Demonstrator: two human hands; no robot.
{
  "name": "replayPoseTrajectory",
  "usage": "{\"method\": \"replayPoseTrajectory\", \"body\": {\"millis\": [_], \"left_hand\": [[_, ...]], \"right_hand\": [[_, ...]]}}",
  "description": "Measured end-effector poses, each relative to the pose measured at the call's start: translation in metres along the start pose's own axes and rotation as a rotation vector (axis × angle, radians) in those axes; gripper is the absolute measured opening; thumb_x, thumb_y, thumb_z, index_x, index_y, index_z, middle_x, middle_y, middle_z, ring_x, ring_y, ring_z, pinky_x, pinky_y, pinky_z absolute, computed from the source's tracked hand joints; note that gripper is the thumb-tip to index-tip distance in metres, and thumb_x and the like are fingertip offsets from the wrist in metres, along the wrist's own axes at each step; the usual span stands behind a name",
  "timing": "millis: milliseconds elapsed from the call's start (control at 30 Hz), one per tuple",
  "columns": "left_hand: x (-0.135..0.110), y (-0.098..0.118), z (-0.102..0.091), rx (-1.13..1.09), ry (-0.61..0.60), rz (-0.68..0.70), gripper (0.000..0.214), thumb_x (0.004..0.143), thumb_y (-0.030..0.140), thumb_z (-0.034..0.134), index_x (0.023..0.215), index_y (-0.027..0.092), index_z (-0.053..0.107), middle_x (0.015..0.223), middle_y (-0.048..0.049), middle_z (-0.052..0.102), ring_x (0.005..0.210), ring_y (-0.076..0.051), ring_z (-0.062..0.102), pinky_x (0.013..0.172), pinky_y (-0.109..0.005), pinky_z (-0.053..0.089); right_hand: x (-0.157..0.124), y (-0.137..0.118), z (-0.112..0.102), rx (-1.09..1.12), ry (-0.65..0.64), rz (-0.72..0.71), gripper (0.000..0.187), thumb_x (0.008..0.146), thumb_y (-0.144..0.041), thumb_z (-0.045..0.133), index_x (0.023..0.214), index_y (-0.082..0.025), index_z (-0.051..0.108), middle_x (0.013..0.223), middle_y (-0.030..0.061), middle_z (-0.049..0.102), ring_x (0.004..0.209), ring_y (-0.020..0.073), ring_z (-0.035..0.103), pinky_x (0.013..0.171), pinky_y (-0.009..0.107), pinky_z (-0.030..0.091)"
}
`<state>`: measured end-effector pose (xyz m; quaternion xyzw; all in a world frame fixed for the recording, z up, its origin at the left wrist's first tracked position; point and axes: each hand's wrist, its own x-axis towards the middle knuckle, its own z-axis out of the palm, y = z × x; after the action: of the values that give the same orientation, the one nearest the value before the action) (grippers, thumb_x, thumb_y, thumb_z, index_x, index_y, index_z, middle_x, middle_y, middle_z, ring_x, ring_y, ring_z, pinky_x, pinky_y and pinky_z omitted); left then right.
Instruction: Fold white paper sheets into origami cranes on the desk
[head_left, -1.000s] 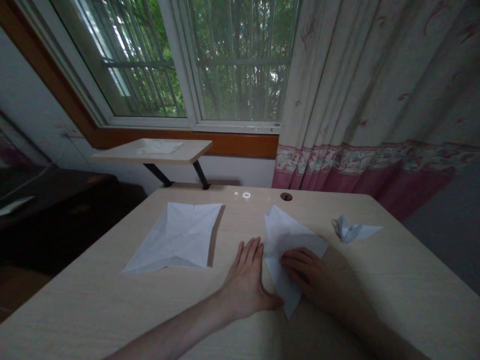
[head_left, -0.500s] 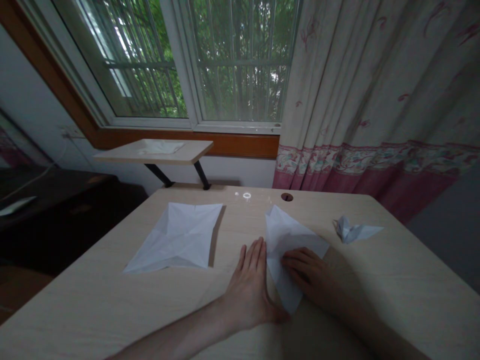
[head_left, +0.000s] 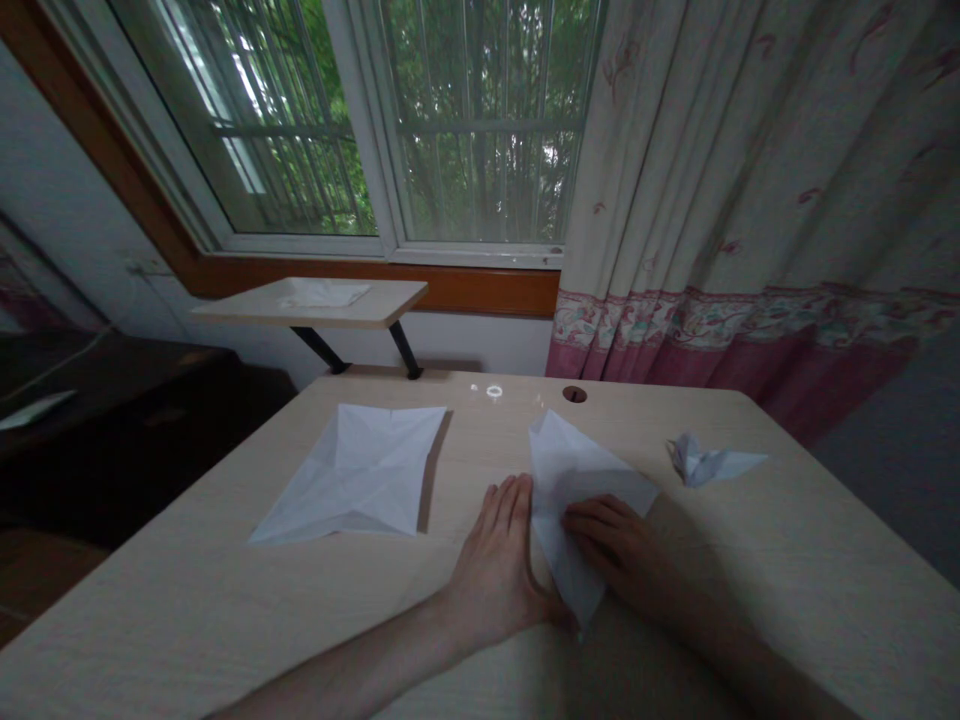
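Note:
A folded white paper [head_left: 570,475] lies on the light wooden table [head_left: 187,610], pointed at both ends. My left hand [head_left: 495,565] rests flat beside its left edge, fingers stretched out and together, thumb touching the paper's lower tip. My right hand [head_left: 619,550] presses down on the paper's right side with its fingers bent slightly. A second creased white sheet [head_left: 356,470] lies spread out to the left, apart from both hands.
A small folded paper figure [head_left: 709,463] sits at the table's right. A round cable hole [head_left: 574,394] and a small ring [head_left: 493,391] are near the far edge. A small shelf [head_left: 315,300] stands below the window, with a curtain [head_left: 750,200] at right.
My left hand has slid slightly right along the paper's left edge, its thumb now at the lower tip. My right hand and the paper have stayed in place.

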<state>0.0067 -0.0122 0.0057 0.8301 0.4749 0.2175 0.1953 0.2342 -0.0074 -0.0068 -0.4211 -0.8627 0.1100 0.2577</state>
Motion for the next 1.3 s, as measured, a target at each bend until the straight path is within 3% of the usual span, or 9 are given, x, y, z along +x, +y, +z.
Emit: {"method": "replayPoseTrajectory", "body": {"millis": [100, 200, 333, 600, 767, 933, 1033, 1200, 1300], "left_hand": [[0.0, 0.0, -0.004, -0.027, 0.087, 0.025, 0.12, 0.06, 0.049, 0.087, 0.153, 0.02, 0.018, 0.153, -0.0201, 0.037, 0.143, -0.043, 0.032, 0.114, -0.068, 0.028], [0.002, -0.003, -0.012, -0.048, 0.188, 0.088, 0.086, 0.079, 0.03, 0.073, 0.15, 0.025, 0.024, 0.148, -0.0144, 0.046, 0.138, -0.036, 0.042, 0.113, -0.062, 0.035], [0.005, -0.008, -0.018, -0.114, 0.256, 0.227, 0.061, 0.088, 0.017, 0.057, 0.144, 0.025, 0.034, 0.142, -0.0118, 0.05, 0.133, -0.028, 0.047, 0.111, -0.05, 0.043], [0.006, -0.014, -0.014, -0.207, 0.297, 0.171, 0.055, 0.09, 0.015, 0.053, 0.142, 0.025, 0.036, 0.147, -0.0117, 0.043, 0.137, -0.027, 0.041, 0.114, -0.048, 0.039], [0.005, -0.011, -0.016, -0.127, 0.357, 0.196, 0.061, 0.091, 0.013, 0.051, 0.146, 0.027, 0.03, 0.154, -0.0134, 0.026, 0.144, -0.031, 0.029, 0.114, -0.053, 0.035], [0.003, -0.006, -0.016, 0.056, 0.364, 0.267, 0.051, 0.09, 0.012, 0.055, 0.137, 0.031, 0.048, 0.158, -0.0094, 0.011, 0.147, -0.039, 0.017, 0.114, -0.064, 0.027], [0.002, -0.005, -0.015, 0.128, 0.381, 0.284, 0.037, 0.091, 0.013, 0.055, 0.126, 0.026, 0.057, 0.154, -0.0121, 0.022, 0.145, -0.039, 0.02, 0.113, -0.07, 0.021], [0.002, -0.004, -0.016, 0.174, 0.385, 0.277, 0.011, 0.091, 0.018, 0.054, 0.097, 0.019, 0.064, 0.139, -0.0138, 0.048, 0.14, -0.037, 0.033, 0.114, -0.071, 0.021], [0.004, -0.005, -0.015, 0.167, 0.338, 0.268, 0.013, 0.093, 0.02, 0.052, 0.087, 0.019, 0.064, 0.13, -0.0107, 0.058, 0.136, -0.034, 0.041, 0.115, -0.07, 0.02]], "right_hand": [[0.0, 0.0, 0.0, 0.004, 0.0, -0.019, 0.027, 0.098, -0.022, 0.051, 0.118, -0.027, 0.068, 0.116, 0.0049, 0.071, 0.109, 0.0223, 0.062, 0.097, 0.043, 0.051], [0.0, 0.0, 0.001, 0.001, 0.003, -0.018, 0.027, 0.098, -0.022, 0.051, 0.119, -0.026, 0.068, 0.117, 0.0058, 0.07, 0.11, 0.0228, 0.061, 0.097, 0.043, 0.051], [-0.001, -0.001, 0.003, -0.012, 0.045, -0.025, 0.026, 0.098, -0.021, 0.05, 0.116, -0.026, 0.069, 0.116, 0.006, 0.071, 0.11, 0.0237, 0.062, 0.098, 0.044, 0.051], [-0.004, 0.0, 0.001, -0.013, 0.079, 0.006, 0.028, 0.097, -0.019, 0.049, 0.115, -0.024, 0.069, 0.115, 0.0068, 0.073, 0.109, 0.0239, 0.063, 0.097, 0.045, 0.052], [-0.004, 0.004, 0.005, -0.026, 0.035, 0.02, 0.03, 0.098, -0.02, 0.049, 0.12, -0.026, 0.069, 0.123, 0.0067, 0.07, 0.116, 0.0249, 0.06, 0.102, 0.047, 0.048], [-0.003, 0.003, 0.006, -0.046, -0.013, 0.007, 0.037, 0.096, -0.02, 0.051, 0.13, -0.028, 0.064, 0.133, 0.006, 0.065, 0.124, 0.0251, 0.056, 0.105, 0.048, 0.046], [-0.003, 0.002, 0.005, -0.049, -0.027, 0.002, 0.038, 0.096, -0.021, 0.052, 0.132, -0.029, 0.062, 0.135, 0.0053, 0.064, 0.126, 0.0248, 0.055, 0.105, 0.047, 0.047], [-0.003, 0.002, 0.004, -0.058, -0.005, -0.013, 0.036, 0.097, -0.021, 0.051, 0.13, -0.03, 0.064, 0.135, 0.0044, 0.064, 0.125, 0.0248, 0.056, 0.104, 0.047, 0.048], [-0.003, 0.002, 0.004, -0.074, -0.008, -0.019, 0.035, 0.097, -0.022, 0.051, 0.129, -0.029, 0.065, 0.135, 0.0045, 0.064, 0.123, 0.0246, 0.057, 0.103, 0.046, 0.049]]}}
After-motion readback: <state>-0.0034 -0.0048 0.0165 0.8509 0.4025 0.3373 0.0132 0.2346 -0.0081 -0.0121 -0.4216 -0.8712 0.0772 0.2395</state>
